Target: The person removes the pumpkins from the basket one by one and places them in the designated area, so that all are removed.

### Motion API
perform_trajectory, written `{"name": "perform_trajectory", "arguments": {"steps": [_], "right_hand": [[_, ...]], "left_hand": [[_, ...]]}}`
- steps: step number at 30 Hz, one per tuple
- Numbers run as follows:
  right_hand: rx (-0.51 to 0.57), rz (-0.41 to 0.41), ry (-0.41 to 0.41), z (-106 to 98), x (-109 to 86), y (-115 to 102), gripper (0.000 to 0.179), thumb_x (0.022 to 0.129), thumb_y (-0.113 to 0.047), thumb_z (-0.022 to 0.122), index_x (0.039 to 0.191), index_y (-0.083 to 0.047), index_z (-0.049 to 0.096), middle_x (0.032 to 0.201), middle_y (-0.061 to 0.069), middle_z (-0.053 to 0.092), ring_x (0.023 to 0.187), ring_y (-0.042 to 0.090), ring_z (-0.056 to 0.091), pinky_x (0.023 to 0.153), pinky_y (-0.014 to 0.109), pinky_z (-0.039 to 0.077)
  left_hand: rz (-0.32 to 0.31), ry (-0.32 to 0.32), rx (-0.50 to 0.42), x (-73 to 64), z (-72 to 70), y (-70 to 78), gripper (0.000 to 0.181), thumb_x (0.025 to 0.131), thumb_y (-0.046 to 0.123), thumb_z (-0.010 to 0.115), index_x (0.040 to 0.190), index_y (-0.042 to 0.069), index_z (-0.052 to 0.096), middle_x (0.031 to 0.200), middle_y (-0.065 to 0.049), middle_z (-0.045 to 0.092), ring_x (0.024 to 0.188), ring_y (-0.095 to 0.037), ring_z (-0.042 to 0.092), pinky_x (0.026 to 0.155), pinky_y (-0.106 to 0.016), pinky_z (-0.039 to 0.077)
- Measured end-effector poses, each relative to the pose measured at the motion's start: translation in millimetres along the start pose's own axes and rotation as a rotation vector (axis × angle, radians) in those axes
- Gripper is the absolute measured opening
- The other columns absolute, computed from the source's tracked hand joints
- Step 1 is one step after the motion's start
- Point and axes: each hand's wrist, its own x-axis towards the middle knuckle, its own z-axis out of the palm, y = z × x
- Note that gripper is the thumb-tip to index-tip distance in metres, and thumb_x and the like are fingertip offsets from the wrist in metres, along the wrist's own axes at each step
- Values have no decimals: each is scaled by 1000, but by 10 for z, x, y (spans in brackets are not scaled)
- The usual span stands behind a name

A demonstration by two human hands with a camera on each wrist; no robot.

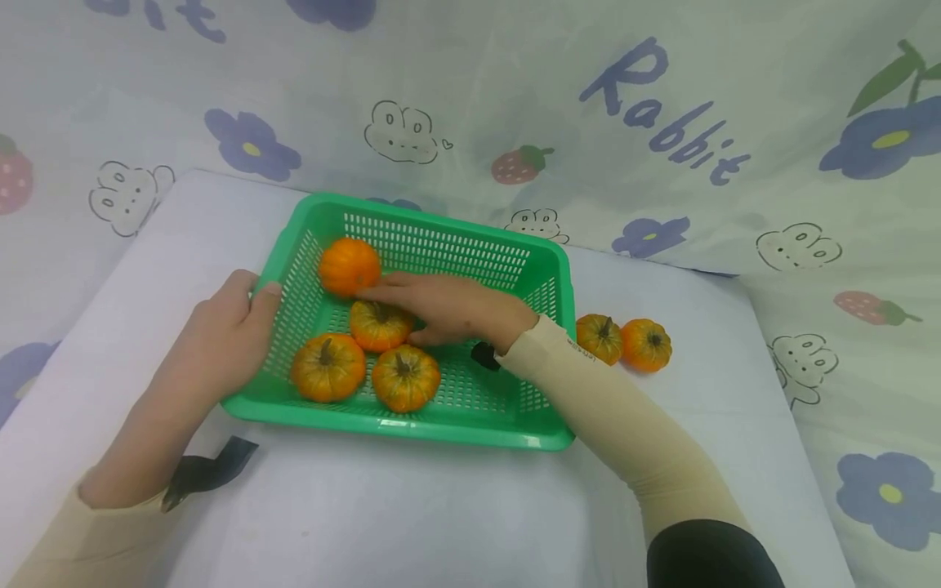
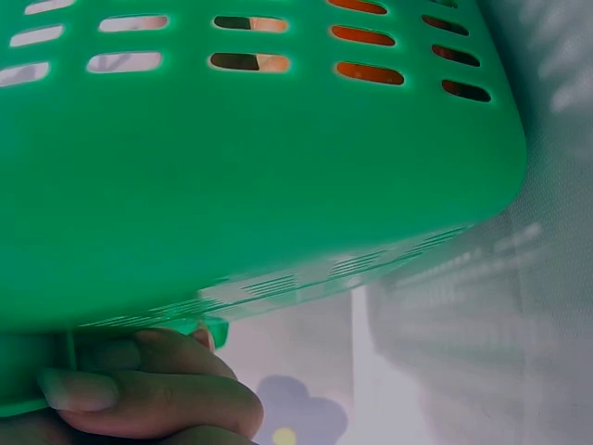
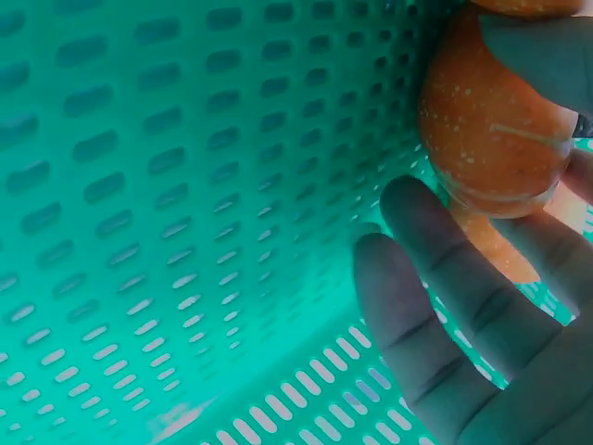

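Leftmost on my head view, a left hand [image 1: 234,331] grips the end rim of a green basket [image 1: 456,433], thumb on top; its other fingers are hidden there, but my left-wrist feed shows them curled beneath the lip. A black strap [image 1: 213,472] juts out beside the wrist, and the beige sleeve below runs off the frame.

Inside the slotted basket, on a white table [image 1: 316,506], four small pumpkins sit toward the left end. The front-left pumpkin [image 1: 327,371] is ribbed, mottled yellow-green over orange, its stubby stem showing; the rear pumpkin [image 1: 347,265] is brighter, plainer orange, its stem hard for me to make out. The middle pumpkin [image 1: 376,333] is partly covered by the right hand [image 1: 456,309], and the front pumpkin [image 1: 406,382] shares its mottling. My right-wrist feed shows that hand's fingers spread apart, the thumb across a pumpkin; I cannot tell whether they squeeze it. A black object [image 1: 485,356] under the wrist is too obscured to identify.

Right of the basket, two mottled pumpkins sit side by side: the inner pumpkin [image 1: 600,333], partly blocked by the rim and sleeve, and the outer pumpkin [image 1: 646,345], in plain sight.
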Motion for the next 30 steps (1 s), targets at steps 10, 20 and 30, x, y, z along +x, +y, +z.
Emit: {"name": "perform_trajectory", "arguments": {"steps": [10,20,30], "right_hand": [[12,93,16,-7,11,51,83,92,-24,82,162,-21,37,150,0,47,133,13,48,113,29,38],[-3,162,22,-12,55,48,83,91,-32,84,158,-15,38,158,0,46,141,13,45,117,27,33],[-12,217,1,-5,40,40,86,93,-38,80,161,-13,34,158,4,40,136,16,47,113,33,40]], "left_hand": [[-2,-6,2,-1,-3,-2,59,113,44,20,137,-8,38,99,-25,56,72,-31,56,54,-38,47],[-3,-4,-1,0,-6,-18,60,113,44,20,137,-8,38,101,-25,56,74,-32,56,55,-38,47],[-3,-13,-5,8,-11,-21,60,113,44,20,137,-8,38,101,-25,56,75,-33,56,56,-38,47]]}}
